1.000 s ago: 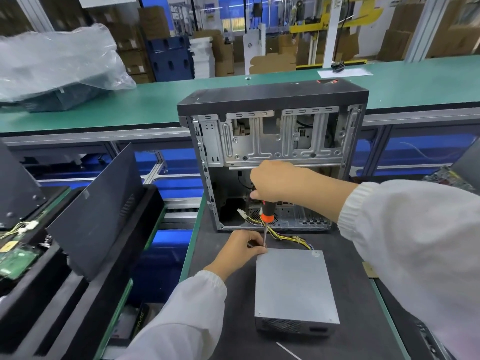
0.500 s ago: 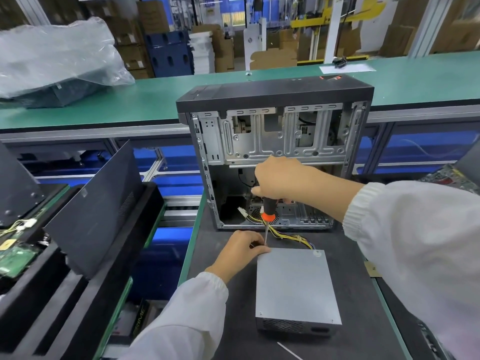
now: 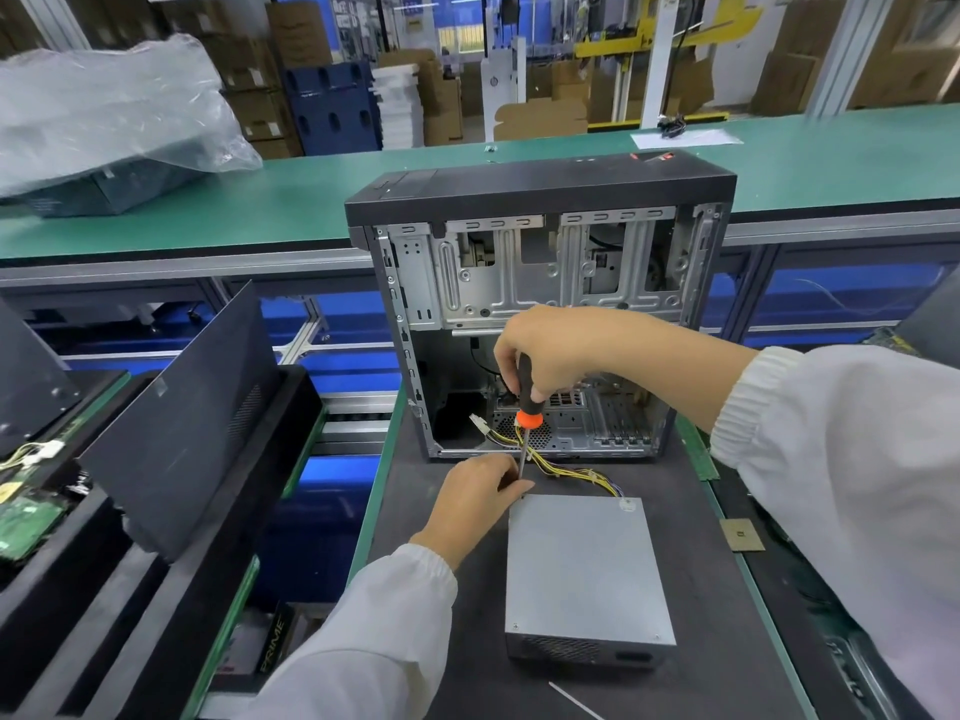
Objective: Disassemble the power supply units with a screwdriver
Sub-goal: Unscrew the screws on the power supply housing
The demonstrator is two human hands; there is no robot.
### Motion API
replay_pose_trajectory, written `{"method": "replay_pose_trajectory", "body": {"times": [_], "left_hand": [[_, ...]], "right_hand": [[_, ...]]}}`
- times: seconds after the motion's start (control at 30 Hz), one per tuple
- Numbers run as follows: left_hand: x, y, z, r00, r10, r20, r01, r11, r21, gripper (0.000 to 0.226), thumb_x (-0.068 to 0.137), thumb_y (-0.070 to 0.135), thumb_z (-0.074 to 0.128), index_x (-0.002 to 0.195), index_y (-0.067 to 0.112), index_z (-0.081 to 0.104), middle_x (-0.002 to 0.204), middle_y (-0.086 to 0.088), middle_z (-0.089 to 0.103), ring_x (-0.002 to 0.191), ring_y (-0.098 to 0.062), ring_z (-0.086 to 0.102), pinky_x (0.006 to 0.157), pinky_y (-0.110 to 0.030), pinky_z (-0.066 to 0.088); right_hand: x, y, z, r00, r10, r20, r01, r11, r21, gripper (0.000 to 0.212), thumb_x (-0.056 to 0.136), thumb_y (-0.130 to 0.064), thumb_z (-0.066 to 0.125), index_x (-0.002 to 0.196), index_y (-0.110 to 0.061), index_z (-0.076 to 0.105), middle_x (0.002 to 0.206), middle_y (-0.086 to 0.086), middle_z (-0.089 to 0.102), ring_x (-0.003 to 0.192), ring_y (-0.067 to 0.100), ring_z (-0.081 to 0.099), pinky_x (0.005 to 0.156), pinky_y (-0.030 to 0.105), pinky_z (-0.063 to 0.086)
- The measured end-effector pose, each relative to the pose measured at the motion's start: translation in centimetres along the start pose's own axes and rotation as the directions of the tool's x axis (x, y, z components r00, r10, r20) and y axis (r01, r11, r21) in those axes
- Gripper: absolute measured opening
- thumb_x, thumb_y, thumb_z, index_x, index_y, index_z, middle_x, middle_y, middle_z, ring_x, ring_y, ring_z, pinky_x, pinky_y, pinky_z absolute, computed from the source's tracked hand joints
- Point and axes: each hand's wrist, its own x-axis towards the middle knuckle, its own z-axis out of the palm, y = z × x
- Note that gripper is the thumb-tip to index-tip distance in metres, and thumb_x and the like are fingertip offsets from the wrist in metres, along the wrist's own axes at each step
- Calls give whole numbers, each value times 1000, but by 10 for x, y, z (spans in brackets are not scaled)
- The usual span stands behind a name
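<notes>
Presently, item one: power supply unit (image 3: 587, 569), a grey metal box lying flat on the dark counter (image 3: 447, 641), at about 6 o'clock from the open computer case (image 3: 540, 304). Its yellow cable bundle (image 3: 576, 470) runs from the far edge of the box back toward the case floor.

Item two: screwdriver (image 3: 525, 407), black handle with orange collar, held near upright. The tip meets the unit's far-left corner, at 11 o'clock on the lid; the screw itself is too small to make out.

Item three: right hand (image 3: 545, 350), fingers curled round the screwdriver handle from above, forearm reaching in from 3 o'clock.

Item four: left hand (image 3: 478, 496), just beside the unit's left edge at 9 o'clock, fingertips pinching the lower shaft near the tip, apparently steadying it at the corner.

Handling notes, as judgement: this looks like the first or an early lid screw, since the lid sits flush all round. Good practice is to keep the shaft in line with the screw axis, press down firmly before turning, and let the left fingers guide only, not resist rotation. The box is loose on the counter and may skid or pivot; weight from the left palm would help. The cable bundle lies close to the tip and should stay out from under it. A slipped bit would likely strip the head.
</notes>
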Motion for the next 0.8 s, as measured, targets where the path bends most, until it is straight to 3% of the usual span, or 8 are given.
{"method": "replay_pose_trajectory", "body": {"times": [0.17, 0.3, 0.37, 0.43, 0.5, 0.57, 0.67, 0.8], "left_hand": [[-1, -14, -17, 998, -55, 22, 57, 994, -95, 18, 89, 31, 69, 92, 14, 64, 90, -1, 66, 79, -11, 56, 75, -20, 45], [-28, -44, -29, 990, -86, 108, 105, 977, -185, 8, 87, 17, 72, 87, 13, 65, 81, 7, 64, 77, -8, 60, 76, -19, 48], [-48, -58, -30, 981, -104, 162, 137, 968, -208, 9, 85, 14, 73, 86, 10, 65, 83, 1, 68, 79, -14, 63, 75, -21, 50], [-68, -70, -26, 966, -111, 232, 167, 957, -236, 12, 82, 12, 76, 82, 13, 64, 82, -1, 69, 77, -13, 63, 73, -20, 50], [-87, -79, -20, 955, -118, 273, 181, 959, -217, 16, 79, 15, 79, 76, 17, 63, 76, 5, 65, 69, -2, 58, 67, -13, 46], [-107, -88, -12, 951, -147, 272, 203, 961, -188, 20, 78, 17, 80, 73, 19, 61, 73, 10, 58, 66, -1, 53, 64, -10, 42], [-133, -96, -1, 949, -199, 246, 247, 952, -183, 19, 77, 17, 81, 74, 14, 62, 73, 11, 53, 69, -11, 52, 66, -20, 45], [-148, -98, 6, 951, -233, 203, 278, 933, -229, 20, 73, 16, 83, 73, 13, 63, 74, 9, 54, 69, -14, 53, 68, -28, 47]], "right_hand": [[1, -4, 0, 999, -21, -39, 22, 999, 45, 15, 85, -4, 66, 98, -12, 65, 99, 6, 60, 79, 26, 65, 49, 21, 43], [6, -17, 8, 999, -50, -7, 50, 997, 63, 14, 86, -3, 64, 96, -12, 62, 94, 6, 55, 83, 27, 63, 50, 22, 42], [9, -24, 13, 998, -64, 19, 62, 995, 74, 12, 87, -4, 63, 97, -10, 62, 86, 7, 56, 70, 24, 63, 47, 21, 43], [13, -33, 21, 997, -75, 34, 72, 994, 85, 15, 88, -8, 64, 102, -9, 64, 92, 8, 59, 58, 18, 59, 42, 19, 43], [18, -42, 33, 994, -94, 49, 91, 993, 75, 16, 88, -9, 64, 104, -9, 65, 94, 7, 58, 55, 15, 56, 40, 17, 42], [23, -51, 46, 989, -130, 65, 125, 989, 76, 15, 87, -10, 65, 102, -9, 65, 90, 4, 58, 57, 13, 55, 43, 17, 43], [27, -57, 62, 984, -164, 74, 155, 981, 115, 16, 88, -14, 65, 103, -11, 65, 98, 7, 60, 58, 15, 58, 47, 19, 44], [29, -57, 72, 983, -165, 75, 156, 981, 116, 14, 88, -19, 66, 102, -15, 65, 81, -2, 57, 53, 13, 60, 44, 16, 40]]}}
